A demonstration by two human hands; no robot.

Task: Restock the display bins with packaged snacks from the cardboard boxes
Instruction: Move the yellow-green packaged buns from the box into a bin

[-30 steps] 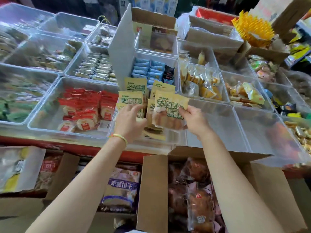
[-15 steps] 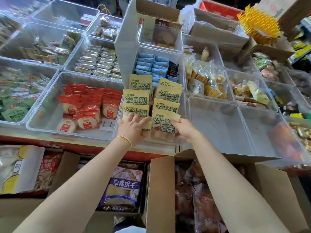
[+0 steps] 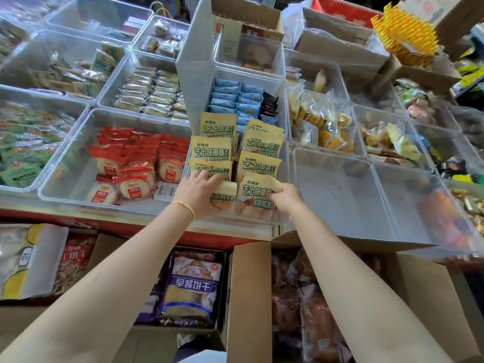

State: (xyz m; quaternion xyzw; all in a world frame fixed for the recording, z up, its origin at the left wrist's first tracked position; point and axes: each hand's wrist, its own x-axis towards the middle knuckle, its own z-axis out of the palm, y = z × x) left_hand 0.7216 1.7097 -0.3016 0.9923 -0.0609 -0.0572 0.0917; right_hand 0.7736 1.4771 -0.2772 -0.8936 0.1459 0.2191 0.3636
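- At the middle of the worktop, inside a clear bin (image 3: 284, 179): two rows of yellow snack packets (image 3: 262, 146) with green lettering, standing upright one behind another.
- Left hand (image 3: 200, 193) at 9 o'clock of the nearest packets, fingers (image 3: 213, 179) curled over the top edge of the front packet (image 3: 222, 188) of the left row, gripping it (a thin yellow-and-orange band at the wrist).
- Right hand (image 3: 286, 199) at 3 o'clock, fingers pinching the upper right corner of the front right packet (image 3: 258, 192).
- Red-wrapped round cakes (image 3: 136, 166) in the bin at 9 o'clock of that one; blue packets (image 3: 235, 98) in the bin at 12 o'clock.
- Bin (image 3: 337, 195) just beside at 3 o'clock, nothing seen in it.
- Open cardboard boxes (image 3: 250, 297) at 6 o'clock, below the worktop edge, with brown-wrapped bread packs (image 3: 317, 323) inside; blue biscuit bag (image 3: 192, 286) in the box at 7 o'clock.
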